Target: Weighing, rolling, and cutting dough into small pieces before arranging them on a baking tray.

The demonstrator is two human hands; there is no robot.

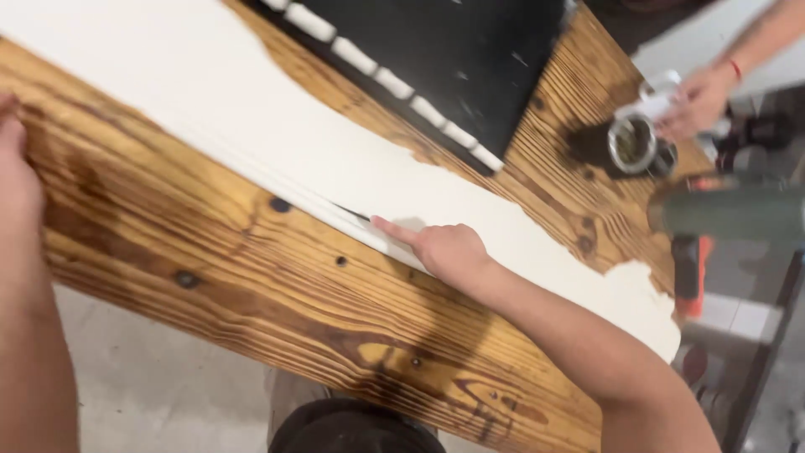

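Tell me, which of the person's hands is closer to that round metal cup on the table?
Right. The right hand rests on the white strip, left of the metal cup; the left hand sits at the table's far end.

A wooden table (251,277) of burnt, strongly grained planks with dark knots runs slantwise from nine o'clock toward five o'clock. Directly on it lies a long white strip (251,109) with wavy edges, stretching from eleven o'clock down to four o'clock, and past it, at twelve to one o'clock, a black panel (470,59) edged with a row of small white blocks (394,84). A small round metal cup (631,143) stands on the wood at two o'clock.
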